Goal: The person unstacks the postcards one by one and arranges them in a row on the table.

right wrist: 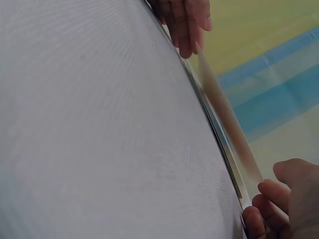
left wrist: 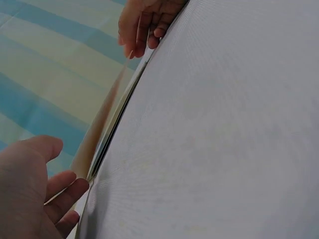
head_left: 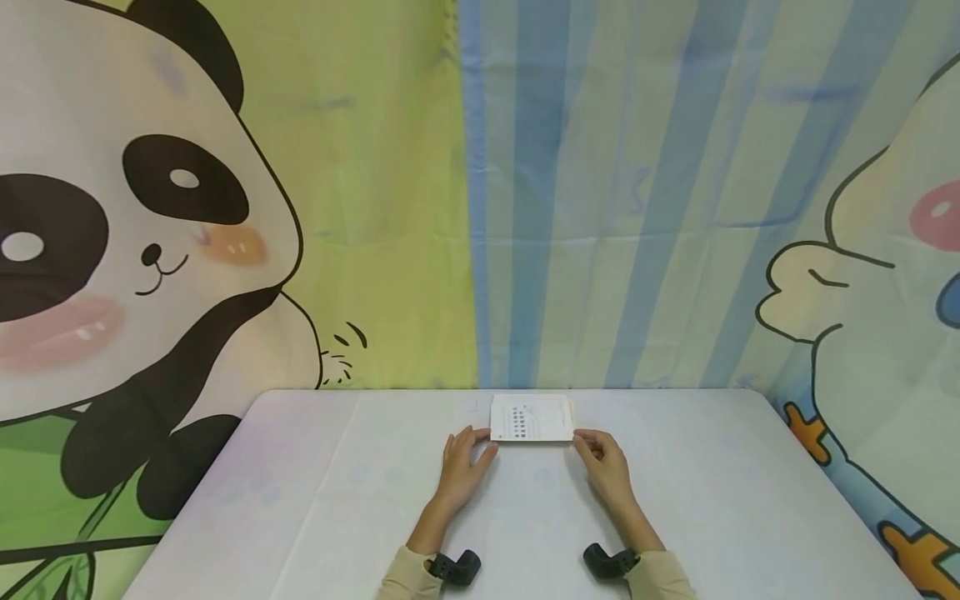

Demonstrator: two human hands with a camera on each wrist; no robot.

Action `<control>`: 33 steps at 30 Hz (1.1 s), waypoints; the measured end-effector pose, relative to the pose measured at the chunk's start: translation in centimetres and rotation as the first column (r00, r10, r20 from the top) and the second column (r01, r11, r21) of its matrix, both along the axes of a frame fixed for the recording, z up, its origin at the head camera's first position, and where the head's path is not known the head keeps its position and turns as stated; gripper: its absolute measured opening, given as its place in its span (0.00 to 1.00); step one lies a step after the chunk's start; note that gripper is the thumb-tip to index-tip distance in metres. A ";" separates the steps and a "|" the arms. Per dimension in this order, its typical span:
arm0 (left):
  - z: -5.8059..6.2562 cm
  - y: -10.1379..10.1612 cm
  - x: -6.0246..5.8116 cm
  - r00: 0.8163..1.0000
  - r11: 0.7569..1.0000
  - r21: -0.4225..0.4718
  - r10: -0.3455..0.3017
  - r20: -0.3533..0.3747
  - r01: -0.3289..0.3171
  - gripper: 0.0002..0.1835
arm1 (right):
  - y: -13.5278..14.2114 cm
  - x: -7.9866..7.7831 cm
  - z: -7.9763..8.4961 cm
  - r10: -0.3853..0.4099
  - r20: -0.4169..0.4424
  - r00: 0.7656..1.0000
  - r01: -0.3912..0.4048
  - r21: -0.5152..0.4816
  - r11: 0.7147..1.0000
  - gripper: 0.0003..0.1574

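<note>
A thin book (head_left: 532,418), light-coloured with small dark print on its left part, lies on the white table. My left hand (head_left: 462,468) is at its left edge, fingers extended with the fingertips at the edge and the thumb apart. At the opposite edge is my right hand (head_left: 606,467), its fingers bent loosely. From the side in the right wrist view, a raised leaf (right wrist: 224,117) slants up from the rest of the book. My right index fingertip meets this leaf's near corner, while the thumb stands off from it. The left wrist view shows left fingertips (left wrist: 79,186) against the near end.
The white table (head_left: 540,525) extends to both sides and in front of the book. Behind its far edge hangs a curtain (head_left: 600,208) with blue stripes and cartoon animals. A black wrist device (head_left: 457,569) is strapped on each forearm at the sleeve.
</note>
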State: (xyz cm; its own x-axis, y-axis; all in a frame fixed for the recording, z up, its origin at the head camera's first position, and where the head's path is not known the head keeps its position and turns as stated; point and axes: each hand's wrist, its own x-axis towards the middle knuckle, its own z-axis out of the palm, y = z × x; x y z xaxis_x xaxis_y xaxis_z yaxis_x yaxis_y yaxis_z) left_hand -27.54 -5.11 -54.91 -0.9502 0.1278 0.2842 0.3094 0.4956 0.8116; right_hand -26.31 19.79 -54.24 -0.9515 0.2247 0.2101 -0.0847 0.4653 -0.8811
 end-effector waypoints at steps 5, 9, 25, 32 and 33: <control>0.0 0.0 0.0 1.000 0.997 0.072 0.010 -0.018 -0.009 0.18 | 0.0 0.2 -0.1 -0.013 -0.005 1.000 0.012 -0.030 0.999 0.17; 0.0 0.1 0.0 0.999 0.996 0.086 0.017 -0.031 -0.015 0.16 | 0.1 0.2 -0.2 -0.023 -0.032 0.999 0.022 -0.041 0.999 0.17; 0.2 0.1 -0.2 0.999 0.986 0.168 0.018 -0.038 -0.012 0.12 | 0.2 0.1 0.1 -0.006 -0.030 1.000 0.000 -0.215 0.977 0.14; -0.3 -0.1 -0.4 0.999 0.983 0.182 0.027 -0.045 -0.019 0.15 | -0.2 0.6 1.2 0.030 -0.007 1.000 -0.031 -0.243 0.969 0.14; -0.3 -0.1 -0.4 0.999 0.982 0.185 0.033 -0.042 -0.025 0.16 | -0.1 0.4 0.7 0.030 -0.017 0.999 -0.034 -0.246 0.969 0.14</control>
